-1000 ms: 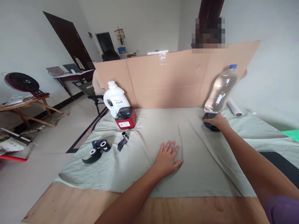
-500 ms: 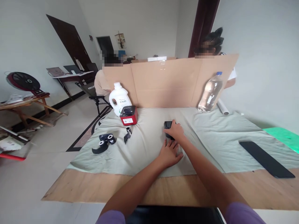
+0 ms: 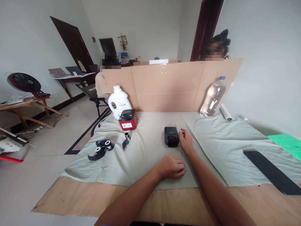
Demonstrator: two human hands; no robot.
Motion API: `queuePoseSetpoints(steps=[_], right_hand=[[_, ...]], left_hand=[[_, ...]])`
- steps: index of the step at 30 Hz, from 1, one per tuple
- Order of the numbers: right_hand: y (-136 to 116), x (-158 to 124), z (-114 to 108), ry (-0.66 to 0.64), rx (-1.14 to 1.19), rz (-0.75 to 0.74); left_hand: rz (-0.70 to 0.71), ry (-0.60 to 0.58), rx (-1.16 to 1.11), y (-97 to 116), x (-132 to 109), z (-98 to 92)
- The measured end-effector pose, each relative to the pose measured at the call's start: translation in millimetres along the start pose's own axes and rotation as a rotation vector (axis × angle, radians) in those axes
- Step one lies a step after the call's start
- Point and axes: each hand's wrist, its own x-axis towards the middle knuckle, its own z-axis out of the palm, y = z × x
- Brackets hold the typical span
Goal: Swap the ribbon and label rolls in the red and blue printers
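Note:
A small black box-shaped device, which looks like a portable label printer (image 3: 171, 137), rests on the cloth in front of me. Just to its right is my right hand (image 3: 186, 140), fingers loosely bent and a little apart, with nothing visible in it. Nearer to me, my left hand (image 3: 172, 166) lies on the cloth with its fingers curled in. Black rolls with white cores (image 3: 103, 148) lie to the left, and a smaller dark roll with a loose end (image 3: 126, 140) is beside them.
A red and black box-shaped device (image 3: 128, 120) stands before a white jug (image 3: 119, 102). Behind is a cardboard screen (image 3: 166, 88), with a clear bottle (image 3: 213, 97) and white tube (image 3: 226, 112) at right. A flat black slab (image 3: 271, 172) lies right. Two people sit beyond.
My right hand has let go of the black device and moved to its right side. My left hand has drawn back towards me and curled its fingers. The view has tipped slightly.

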Motion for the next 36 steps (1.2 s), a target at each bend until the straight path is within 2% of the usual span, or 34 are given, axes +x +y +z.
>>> queuePoseSetpoints(steps=[2,6,8,12,16,18,20,22,24,26,28,29,31,33,36], right_hand=[[8.8,-1.9,7.0,0.018,-0.015,-0.019],[10.4,-0.3,11.3,-0.006,-0.090,-0.066],[9.4,1.6,10.8,-0.017,-0.128,-0.061],[8.3,3.8,10.7,-0.043,-0.210,-0.045],[4.4,3.2,9.2,-0.065,-0.261,-0.043],[1.9,2.0,8.1,-0.079,-0.280,-0.046],[-0.1,0.1,6.7,-0.091,-0.295,-0.045],[-1.6,-2.0,5.0,-0.099,-0.310,-0.052],[-2.5,-3.0,3.3,-0.120,-0.335,-0.065],[-2.6,-2.9,1.8,-0.144,-0.366,-0.087],[-2.3,-2.3,0.7,-0.143,-0.388,-0.105],[-1.9,-2.1,0.3,-0.131,-0.396,-0.111],[-0.9,-2.1,0.0,-0.112,-0.402,-0.121],[0.7,-2.1,0.4,-0.106,-0.403,-0.132],[4.7,-0.7,2.6,-0.094,-0.407,-0.157]], left_hand=[[-0.021,0.042,0.030,-6.1,-1.6,-5.2],[-0.174,0.143,0.043,-16.6,-2.5,-7.2],[-0.158,0.120,0.043,-19.1,-2.1,-4.0],[-0.074,-0.005,0.046,-19.9,-1.5,0.0],[-0.095,-0.053,0.023,-15.2,-1.0,-5.2],[-0.116,-0.032,-0.016,-11.3,-0.5,-8.2],[-0.167,0.064,-0.099,-8.7,1.0,-10.5],[-0.282,0.234,-0.232,-11.8,4.1,-12.6],[-0.463,0.435,-0.386,-25.4,9.1,-15.8],[-0.693,0.636,-0.522,-49.8,16.1,-20.6],[-0.948,0.756,-0.653,-79.8,24.3,-26.1],[-1.057,0.767,-0.714,-94.5,28.4,-28.4],[-1.196,0.707,-0.815,-118.5,35.1,-30.9],[-1.234,0.619,-0.890,-132.8,39.2,-30.1],[-1.243,0.520,-0.978,-139.1,39.9,-25.8]])
